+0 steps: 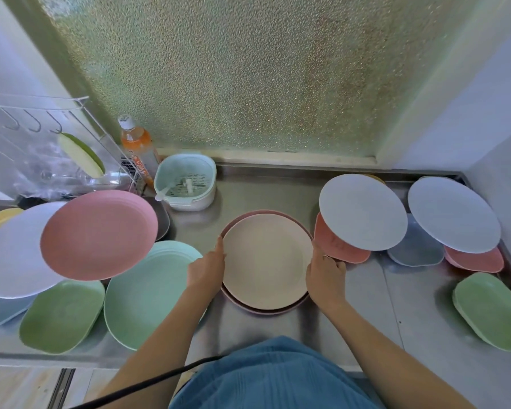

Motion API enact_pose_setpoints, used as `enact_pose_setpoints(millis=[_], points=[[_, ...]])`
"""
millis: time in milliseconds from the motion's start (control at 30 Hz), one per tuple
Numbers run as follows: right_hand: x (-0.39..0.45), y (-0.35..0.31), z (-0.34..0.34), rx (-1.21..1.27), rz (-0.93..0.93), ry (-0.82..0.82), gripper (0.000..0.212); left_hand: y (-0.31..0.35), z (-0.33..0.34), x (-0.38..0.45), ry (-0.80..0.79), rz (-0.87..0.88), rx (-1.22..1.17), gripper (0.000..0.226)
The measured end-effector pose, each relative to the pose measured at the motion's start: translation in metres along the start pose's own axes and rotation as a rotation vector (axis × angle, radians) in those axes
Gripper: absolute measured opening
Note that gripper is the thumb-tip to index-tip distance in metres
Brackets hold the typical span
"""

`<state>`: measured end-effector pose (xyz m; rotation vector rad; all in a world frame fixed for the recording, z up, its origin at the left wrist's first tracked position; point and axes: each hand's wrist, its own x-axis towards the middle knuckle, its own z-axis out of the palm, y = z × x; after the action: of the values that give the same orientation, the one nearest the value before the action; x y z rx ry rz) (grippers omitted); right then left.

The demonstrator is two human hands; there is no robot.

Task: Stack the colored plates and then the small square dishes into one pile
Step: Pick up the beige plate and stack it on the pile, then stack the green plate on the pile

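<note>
A beige plate (266,261) lies on a pink plate (257,309) at the counter's middle. My left hand (206,270) grips the beige plate's left rim and my right hand (325,273) grips its right rim. To the left lie a pink plate (98,234), a white plate (9,252), a mint plate (142,293) and a green square dish (61,315). To the right, two white plates (362,212) (452,214) lean over coral square dishes (334,246) (475,261) and a blue-grey dish (415,250). A green square dish (493,309) sits at the far right.
A mint strainer basket (186,180) and an orange bottle (137,146) stand at the back left beside a wire rack (36,125). The steel counter (366,305) ends in a front edge near my body. A frosted window rises behind. A black cable (148,382) crosses below.
</note>
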<state>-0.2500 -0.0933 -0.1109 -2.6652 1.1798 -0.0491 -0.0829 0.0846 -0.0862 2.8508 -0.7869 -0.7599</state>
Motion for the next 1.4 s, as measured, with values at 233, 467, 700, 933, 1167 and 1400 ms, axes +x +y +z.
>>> enact_pose_setpoints(millis=[233,467,700,933,1167,1400], points=[[0.001,-0.001,0.001,-0.161,-0.081,0.091,0.050,-0.004,0.006,0.002,0.046,0.011,-0.017,0.053],[-0.010,-0.042,0.006,-0.135,-0.426,0.182,0.047,-0.045,0.005,-0.013,0.219,-0.117,-0.103,0.046],[-0.048,-0.114,0.027,-0.090,-1.090,0.035,0.034,-0.107,0.005,-0.034,0.332,-0.379,-0.192,0.042],[-0.064,-0.147,0.054,-0.250,-1.288,-0.113,0.013,-0.144,-0.001,-0.049,0.414,-0.375,-0.173,0.013],[-0.060,-0.149,0.053,-0.279,-1.225,-0.016,0.018,-0.162,-0.009,-0.049,0.466,-0.302,-0.113,0.011],[-0.038,-0.144,0.029,-0.131,-1.224,0.172,0.019,-0.179,-0.002,-0.049,0.464,-0.253,-0.096,0.008]])
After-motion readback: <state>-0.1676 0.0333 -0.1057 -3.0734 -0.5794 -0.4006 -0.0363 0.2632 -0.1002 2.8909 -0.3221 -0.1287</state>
